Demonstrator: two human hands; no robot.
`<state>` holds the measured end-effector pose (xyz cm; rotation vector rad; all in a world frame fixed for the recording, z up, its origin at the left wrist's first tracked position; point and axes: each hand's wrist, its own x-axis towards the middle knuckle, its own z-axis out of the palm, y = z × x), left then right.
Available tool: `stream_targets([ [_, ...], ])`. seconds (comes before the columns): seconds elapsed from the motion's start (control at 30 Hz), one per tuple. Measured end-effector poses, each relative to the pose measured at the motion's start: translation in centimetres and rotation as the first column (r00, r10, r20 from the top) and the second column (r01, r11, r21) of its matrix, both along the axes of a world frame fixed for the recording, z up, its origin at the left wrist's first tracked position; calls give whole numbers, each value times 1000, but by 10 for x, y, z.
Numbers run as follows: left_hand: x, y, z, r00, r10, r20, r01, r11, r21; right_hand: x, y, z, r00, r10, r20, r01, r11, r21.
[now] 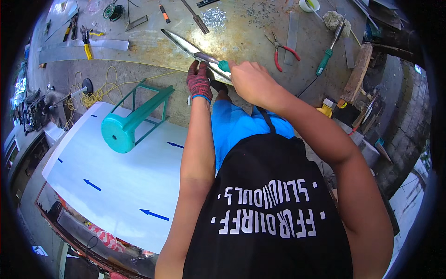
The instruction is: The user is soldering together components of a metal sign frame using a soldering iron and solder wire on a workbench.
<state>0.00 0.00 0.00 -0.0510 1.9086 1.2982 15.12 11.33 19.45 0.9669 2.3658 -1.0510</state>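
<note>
The person's left hand, in a red-and-black knitted glove with a blue cuff, is at the near side of a long, narrow, shiny metal piece with a tapered far end. Its fingers are raised against the metal close to the middle of the length; whether they clamp it or only press on it, I cannot tell.

The bare right hand is closed around the green handle of a hand tool with a dark metal shaft. The shaft points left from the fist and lies over the metal piece, its tip just beyond the gloved fingertips.

The metal piece slants across the near part of a worn, grey-brown work table. Its tapered end points away to the upper left, past the left hand, and its other end comes back between the two hands, just left of and below the right fist.

Farther right on the table, well apart from the piece, lie red-handled pliers beside a flat grey metal strip. Beyond the metal piece is a scattered heap of small shiny bits. A green plastic stool lies on its side, left of the left forearm.
</note>
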Motion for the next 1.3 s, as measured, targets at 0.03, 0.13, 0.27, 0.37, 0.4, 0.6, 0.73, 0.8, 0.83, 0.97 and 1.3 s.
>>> stream_targets([
  [0.03, 0, 0, 0, 1000, 6, 6, -6, 1000, 13, 1, -2, 0, 1000, -8, -8, 8, 1000, 19],
  [0.13, 3, 2, 2, 1000, 1, 4, -2, 1000, 3, 3, -10, 0, 1000, -11, -25, 12, 997, 72],
  [0.27, 1, -2, -2, 1000, 20, -18, -19, 999, 32, -4, -15, 2, 999, -5, -53, 11, 992, 123],
  [0.37, 0, -2, 0, 999, 13, -34, -13, 1000, 16, -9, -17, 8, 996, 9, -90, 9, 981, 193],
  [0.4, 2, 1, 4, 1000, 9, -29, -9, 1000, 15, -10, -18, 8, 996, 14, -91, 4, 981, 193],
  [0.6, 6, 4, 6, 996, 91, -19, -89, 993, 78, -23, -21, 10, 997, 41, -71, -22, 969, 248],
  [0.73, 4, 6, 10, 999, 21, -38, -22, 1000, -8, -26, -19, 10, 997, 66, -48, -51, 964, 260],
  [0.8, 4, 6, 14, 999, 17, -28, -18, 1000, -20, -26, -17, 11, 995, 81, -51, -65, 960, 272],
  [0.83, 4, 7, 15, 1000, 9, -20, -10, 999, -34, -26, -15, 13, 994, 96, -53, -79, 962, 263],
  [0.97, 5, 7, 17, 1000, 26, -7, -26, 1000, -5, -27, -6, 7, 998, 58, -14, -54, 979, 195],
  [1.3, 3, 1, 0, 998, 55, -21, -54, 996, 64, -20, 0, -1, 1000, 15, -8, -13, 991, 135],
])
